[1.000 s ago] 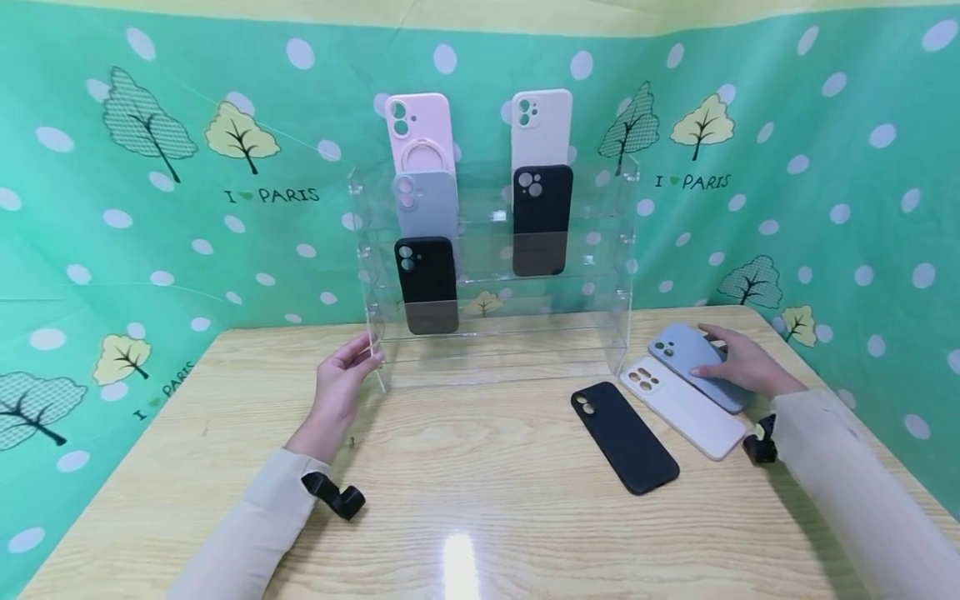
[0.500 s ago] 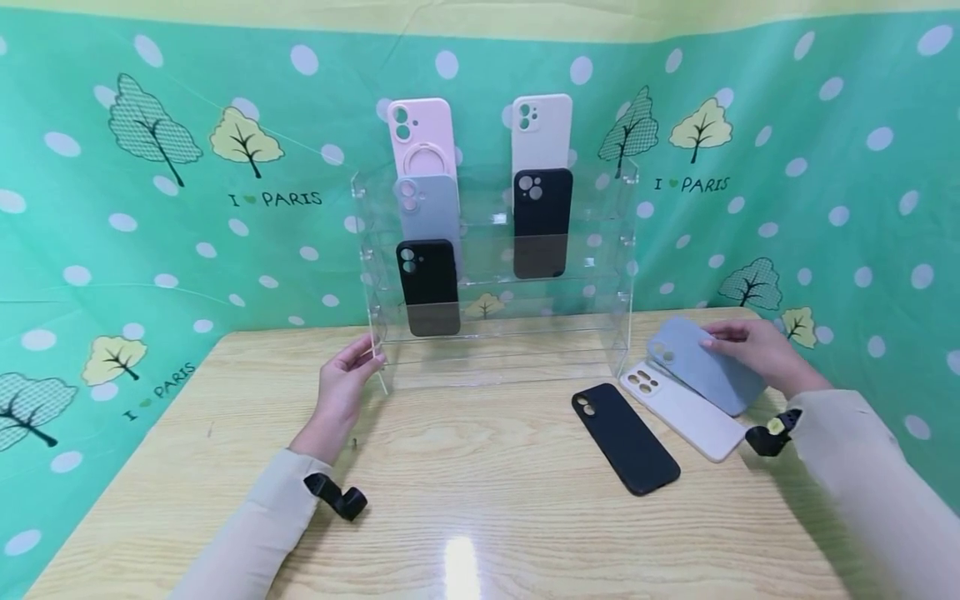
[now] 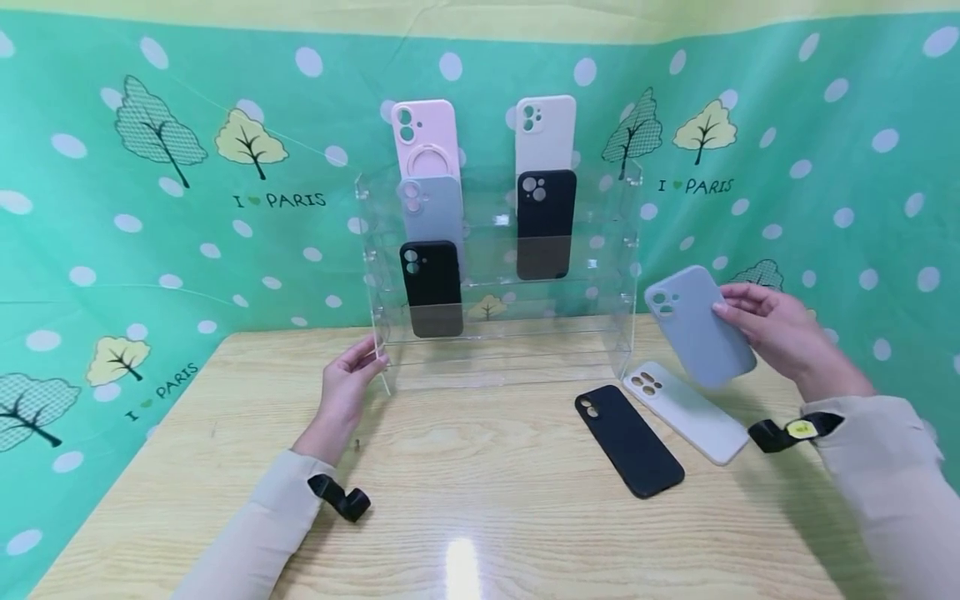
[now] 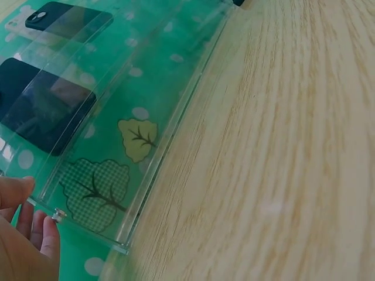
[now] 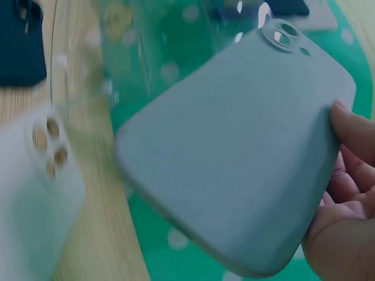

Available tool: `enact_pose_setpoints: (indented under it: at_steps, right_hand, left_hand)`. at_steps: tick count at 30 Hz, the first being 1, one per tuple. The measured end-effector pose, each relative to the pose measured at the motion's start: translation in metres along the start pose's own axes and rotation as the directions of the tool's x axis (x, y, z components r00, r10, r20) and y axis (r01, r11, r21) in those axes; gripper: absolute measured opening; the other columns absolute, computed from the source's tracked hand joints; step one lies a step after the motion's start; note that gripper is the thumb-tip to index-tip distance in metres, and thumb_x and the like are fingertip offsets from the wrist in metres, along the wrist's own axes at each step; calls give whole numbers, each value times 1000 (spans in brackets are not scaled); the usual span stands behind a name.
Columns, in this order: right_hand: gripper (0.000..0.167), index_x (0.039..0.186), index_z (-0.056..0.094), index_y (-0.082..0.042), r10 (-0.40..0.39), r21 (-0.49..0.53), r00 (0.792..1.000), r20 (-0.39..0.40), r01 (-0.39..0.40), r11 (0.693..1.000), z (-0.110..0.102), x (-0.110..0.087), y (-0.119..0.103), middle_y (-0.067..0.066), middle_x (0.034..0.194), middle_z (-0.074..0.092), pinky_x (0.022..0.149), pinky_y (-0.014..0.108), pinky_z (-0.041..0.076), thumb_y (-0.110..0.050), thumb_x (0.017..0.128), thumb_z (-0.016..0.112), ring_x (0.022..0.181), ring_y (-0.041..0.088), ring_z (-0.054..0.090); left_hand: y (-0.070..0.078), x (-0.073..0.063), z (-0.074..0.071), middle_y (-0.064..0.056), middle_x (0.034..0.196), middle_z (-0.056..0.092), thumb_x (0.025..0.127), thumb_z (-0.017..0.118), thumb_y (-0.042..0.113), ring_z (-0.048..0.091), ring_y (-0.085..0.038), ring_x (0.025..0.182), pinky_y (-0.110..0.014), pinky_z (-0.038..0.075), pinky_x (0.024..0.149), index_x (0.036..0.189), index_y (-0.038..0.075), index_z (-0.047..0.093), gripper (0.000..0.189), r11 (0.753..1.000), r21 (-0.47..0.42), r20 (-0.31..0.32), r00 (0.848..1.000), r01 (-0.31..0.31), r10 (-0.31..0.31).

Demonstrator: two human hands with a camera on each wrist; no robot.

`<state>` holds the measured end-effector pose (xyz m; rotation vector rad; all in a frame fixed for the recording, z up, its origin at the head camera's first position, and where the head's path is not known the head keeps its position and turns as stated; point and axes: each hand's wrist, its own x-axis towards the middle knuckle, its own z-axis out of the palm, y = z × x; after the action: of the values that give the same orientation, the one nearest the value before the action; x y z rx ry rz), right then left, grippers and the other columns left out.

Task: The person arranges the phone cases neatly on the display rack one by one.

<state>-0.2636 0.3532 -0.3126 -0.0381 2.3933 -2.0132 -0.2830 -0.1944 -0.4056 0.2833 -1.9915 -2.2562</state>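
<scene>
My right hand (image 3: 787,333) pinches a grey-blue phone case (image 3: 701,329) along its right edge, thumb on the back. Held tilted above the table, the case has its camera cutouts at the upper left; it fills much of the right wrist view, with the fingertips behind it hidden. At the clear acrylic display stand (image 3: 502,352), my left hand (image 3: 347,396) holds the lower left side panel between thumb and fingers. Pink (image 3: 426,133), light blue (image 3: 432,208) and black (image 3: 435,287) cases line the stand's left column. White (image 3: 545,129) and black (image 3: 546,221) cases stand in its right column.
On the wooden table (image 3: 450,475), a white phone case (image 3: 686,412) and a black phone case (image 3: 630,442) lie side by side, right of the stand's front. A green printed cloth (image 3: 300,275) hangs close behind the stand and along both sides.
My right hand has gripped the grey-blue case and lifted it off the table beside the white one, tilting it more upright. The left hand has stayed on the stand.
</scene>
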Motion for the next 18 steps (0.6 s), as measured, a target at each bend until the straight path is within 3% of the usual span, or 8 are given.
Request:
enact_pose_setpoints:
  at_steps: [4,11,18]
  right_hand:
    - [28,101,73,-29,-72,200,997,-7,72,977,27,-1,-10,-16,93,73,76,10,53,-3,105,64,90,-1,65]
    - [18,110,64,-21,-172,292,981,-93,193,937,76,9,-29,-13,96,72,85,8,55,-3,106,62,98,1,65]
    - [24,109,62,-18,-265,427,947,-183,319,846,124,31,-46,-11,95,70,93,14,54,4,107,55,99,4,62]
  left_hand:
    - [1,-1,0,27,91,70,101,64,-7,66,9,91,-7,56,92,152,-6,47,54,1000,7,-3,1000,5,-5]
    - [1,-2,0,26,93,70,101,63,-8,66,10,91,-8,56,92,152,-7,47,54,1000,7,1,1000,-12,12]
    - [0,-2,0,27,92,70,100,64,-8,66,10,91,-8,57,91,152,-9,46,54,1000,7,-3,1000,-15,15]
